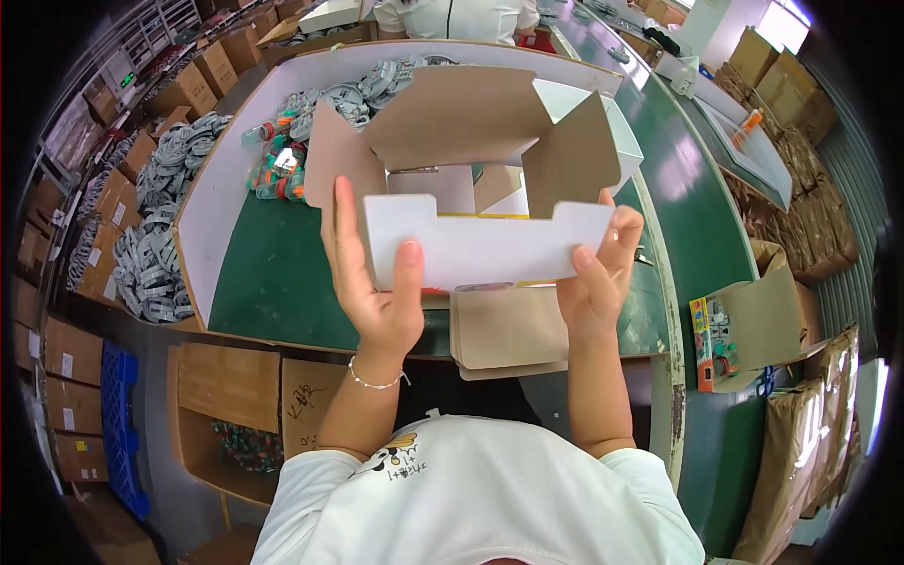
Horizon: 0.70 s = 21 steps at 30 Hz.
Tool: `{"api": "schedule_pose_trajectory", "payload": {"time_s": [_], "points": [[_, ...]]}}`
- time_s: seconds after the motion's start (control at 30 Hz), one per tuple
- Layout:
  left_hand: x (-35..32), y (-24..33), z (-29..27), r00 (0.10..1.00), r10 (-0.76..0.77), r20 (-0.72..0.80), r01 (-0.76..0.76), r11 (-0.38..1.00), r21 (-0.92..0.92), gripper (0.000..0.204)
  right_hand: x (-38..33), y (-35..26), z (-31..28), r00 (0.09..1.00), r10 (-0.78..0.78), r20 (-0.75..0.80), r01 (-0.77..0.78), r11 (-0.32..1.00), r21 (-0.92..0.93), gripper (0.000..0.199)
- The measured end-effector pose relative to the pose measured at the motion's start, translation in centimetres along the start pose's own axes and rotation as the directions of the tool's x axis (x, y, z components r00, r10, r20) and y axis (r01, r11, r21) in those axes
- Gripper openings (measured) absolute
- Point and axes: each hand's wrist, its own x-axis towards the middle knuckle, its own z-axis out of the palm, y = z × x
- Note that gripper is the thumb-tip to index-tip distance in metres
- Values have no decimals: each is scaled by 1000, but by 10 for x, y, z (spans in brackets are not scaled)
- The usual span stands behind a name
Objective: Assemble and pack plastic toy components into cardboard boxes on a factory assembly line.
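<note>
A: What's biggest here?

B: The green tabletop (282, 273), fenced by a white board wall. Bundles of grey cables (165, 217) lie heaped beside it on the left, and small packed items sit at its far end.

A: And the thing being worked?

B: A cardboard box (471, 160), half folded, held up in the air above the tabletop's near edge. Its brown flaps stand open at the back and sides; the white front panel faces the person.

A: How are the hands placed?

B: The left hand (377, 282) is clasped on the panel's left end, thumb across the front, fingers behind. The right hand (598, 273) pinches the right end the same way. Both grips are closed on the box.

A: Which step would you call it?

B: Forming the carton, I'd judge: the front panel is being squared up. The next move likely needs the side flaps tucked in while the panel is kept level.

A: Anything under it?

B: A stack of flat brown blanks (508, 330), just beneath the hands.
</note>
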Motion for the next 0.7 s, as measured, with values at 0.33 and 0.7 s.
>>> {"api": "schedule_pose_trajectory", "payload": {"time_s": [0.33, 0.7], "points": [[2, -12, -7, 980, 65, 188, -136, 908, 396, 57, 4, 11, 14, 953, 282, -115, -303, 846, -439, 76], [21, -6, -4, 795, 3, 607, -374, 790, 485, 51, 21, 16, 1, 979, 175, 109, -25, 626, -780, 84]]}}
